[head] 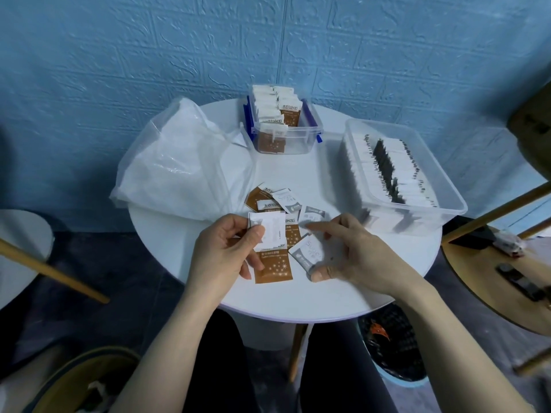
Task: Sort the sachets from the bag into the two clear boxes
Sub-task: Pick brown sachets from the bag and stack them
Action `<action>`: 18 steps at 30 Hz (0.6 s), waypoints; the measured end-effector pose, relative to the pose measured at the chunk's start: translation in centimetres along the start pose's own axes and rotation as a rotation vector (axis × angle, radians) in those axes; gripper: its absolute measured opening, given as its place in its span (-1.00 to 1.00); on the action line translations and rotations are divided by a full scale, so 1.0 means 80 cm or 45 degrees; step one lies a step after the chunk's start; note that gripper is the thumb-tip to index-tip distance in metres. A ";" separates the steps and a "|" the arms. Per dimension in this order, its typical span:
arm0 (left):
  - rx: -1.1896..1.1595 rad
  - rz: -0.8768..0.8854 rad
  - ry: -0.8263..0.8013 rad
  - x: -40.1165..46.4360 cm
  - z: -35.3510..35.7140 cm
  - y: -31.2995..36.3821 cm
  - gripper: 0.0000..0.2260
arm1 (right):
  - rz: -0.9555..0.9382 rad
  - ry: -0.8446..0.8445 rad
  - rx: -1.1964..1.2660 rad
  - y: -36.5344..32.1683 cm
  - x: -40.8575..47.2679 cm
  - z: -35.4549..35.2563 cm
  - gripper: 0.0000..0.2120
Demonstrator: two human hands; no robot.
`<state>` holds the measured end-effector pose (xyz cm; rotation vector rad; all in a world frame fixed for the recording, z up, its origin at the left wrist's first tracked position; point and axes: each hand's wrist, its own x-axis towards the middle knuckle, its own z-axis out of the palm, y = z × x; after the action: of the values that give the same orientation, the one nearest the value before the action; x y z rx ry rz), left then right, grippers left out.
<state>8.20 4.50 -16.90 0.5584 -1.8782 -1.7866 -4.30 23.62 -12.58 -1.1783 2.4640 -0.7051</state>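
wall (119, 55): blue, embossed brick pattern
worktop (298, 293): round, plain white
bag (179, 162): translucent white plastic
far box (298, 144): clear, with dark blue clips at its sides
sachets in far box (272, 141): brown lower part with white sparkle specks, white top with dark lettering
right box (441, 180): clear, colourless
sachets in right box (387, 171): white, with a black band along the row
loose brown sachet (272, 271): brown with white star specks
loose grey sachet (307, 254): grey and white, pale lettering
floor (89, 308): dark grey
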 end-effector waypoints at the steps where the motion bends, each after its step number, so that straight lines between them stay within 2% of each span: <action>1: 0.005 0.000 0.000 0.000 0.000 0.000 -0.95 | 0.004 -0.027 -0.029 -0.002 0.003 -0.003 -0.28; 5: 0.004 0.000 -0.004 0.001 -0.001 -0.002 -0.94 | 0.003 -0.041 -0.337 -0.013 0.007 -0.006 -0.35; 8: -0.003 0.002 -0.007 0.000 -0.002 -0.002 -0.89 | -0.157 0.068 -0.644 -0.025 -0.004 0.005 -0.47; 11: -0.004 -0.003 -0.008 0.001 -0.001 -0.002 -0.86 | -0.245 0.148 -0.739 -0.027 -0.013 0.016 -0.52; 13: -0.007 -0.007 -0.005 0.001 -0.001 -0.003 -0.87 | -0.326 0.221 -0.737 -0.023 -0.014 0.018 -0.66; 15: -0.022 -0.008 -0.002 0.001 -0.001 -0.004 -0.90 | -0.363 0.320 -0.604 -0.016 -0.014 0.013 -0.78; 18: -0.059 -0.002 -0.016 0.001 -0.001 -0.004 -0.94 | -0.272 0.417 -0.320 -0.008 -0.011 0.003 -0.79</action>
<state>8.17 4.33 -17.25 0.5334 -1.8402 -1.8338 -3.20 23.90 -12.35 -1.5460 2.7879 -0.7082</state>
